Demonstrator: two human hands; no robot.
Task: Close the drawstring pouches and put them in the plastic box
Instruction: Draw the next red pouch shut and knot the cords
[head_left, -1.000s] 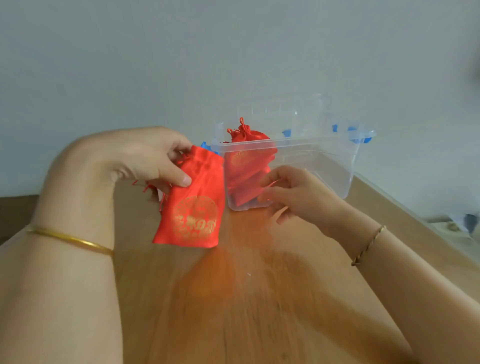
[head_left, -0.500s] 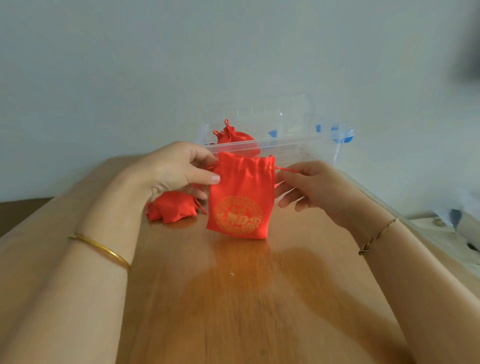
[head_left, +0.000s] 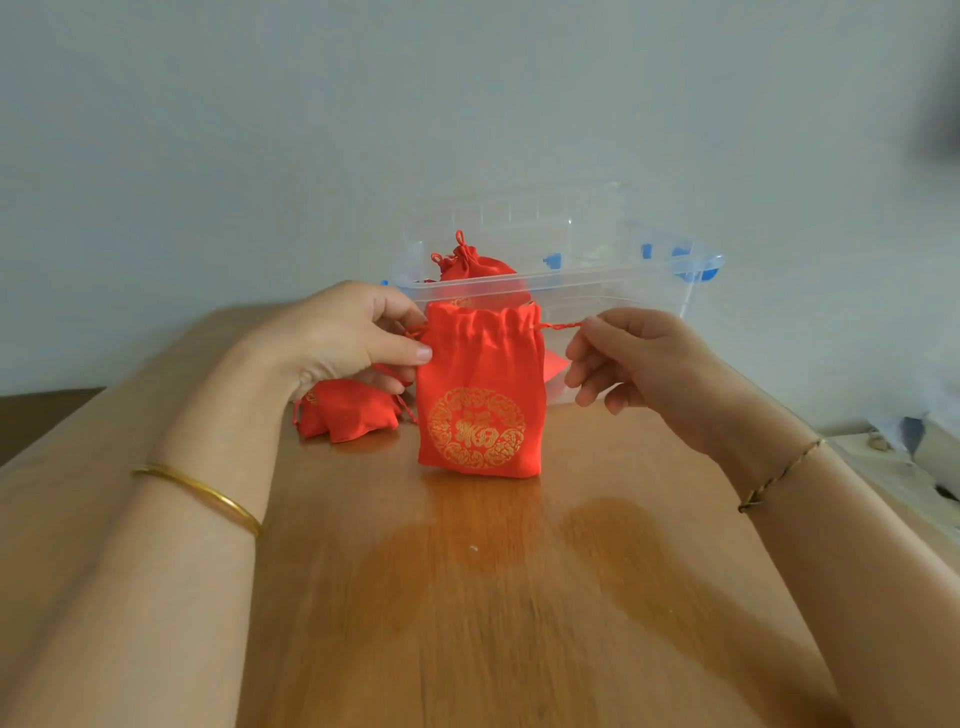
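A: First the left hand (head_left: 337, 338) — holding what?
B: Gripping the pouch (head_left: 480, 395) at its top left corner. Thumb flat on the red cloth, fingers curled behind, right by the small cord loop there.
A: And the right hand (head_left: 639, 358)?
B: Pinching the cord (head_left: 563, 326) on the other side between thumb and forefinger. Taut, nearly level, straight out of the top right corner. Other fingers loosely bent underneath, holding nothing.
A: Mouth of the pouch?
B: Puckered along the top hem, not drawn tight.
A: Where in the frame?
B: Dead centre, upright, round gold emblem facing the camera. Bottom edge down at the table (head_left: 467, 597) — touching or just above, cannot tell. In front of the box (head_left: 597, 283).
A: Any more pouches?
B: Two: second pouch (head_left: 348, 410) lying on the wood at centre left, under the left hand, just beside the held one; third pouch (head_left: 472, 267) inside the box, at its left end, cinched top poking above the rim.
A: The box itself?
B: Clear plastic, blue clips, upper centre to upper right, close to the pale wall (head_left: 260, 130).
A: On the wrists?
B: Gold bangle (head_left: 208, 496) at lower left, thin bracelet (head_left: 779, 475) at right.
A: Far right edge?
B: Blurred clutter (head_left: 924, 441), not readable.
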